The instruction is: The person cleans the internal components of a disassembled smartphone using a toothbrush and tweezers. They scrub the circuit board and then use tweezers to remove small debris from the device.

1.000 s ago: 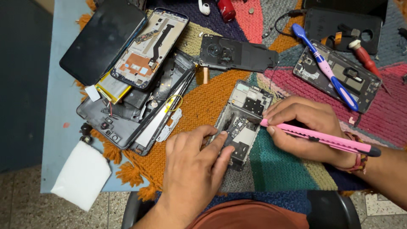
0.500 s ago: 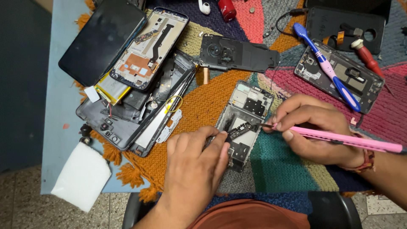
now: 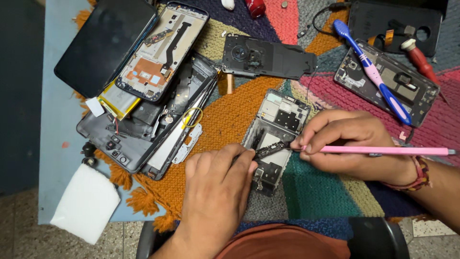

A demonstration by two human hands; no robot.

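Phone frame (image 3: pixel 277 139) lay opened on a knitted mat (image 3: pixel 230 115) of many colours, near the middle of the tabletop (image 3: pixel 52 144), its inner boards showing. Left hand (image 3: pixel 215 192) rested on the mat at the frame's lower left edge, its fingertips (image 3: pixel 249 156) pinched shut on a small dark part (image 3: pixel 268 151) lying over the frame. Right hand (image 3: pixel 354 144) sat just beside the frame's right edge, fingers closed around a pink tool (image 3: pixel 383 150) whose tip met that same dark part. A red-beaded bracelet (image 3: pixel 417 175) circled the right wrist. To the left lay a heap of stripped phones (image 3: pixel 153 105) with a dark screen (image 3: pixel 105 43) on top. Above the frame lay a black cover (image 3: pixel 268 57). At the upper right a blue toothbrush (image 3: pixel 373 72) lay across another phone back (image 3: pixel 397 86), beside a red screwdriver (image 3: pixel 421 60). A white cloth (image 3: pixel 84 204) hung over the tabletop's near corner.
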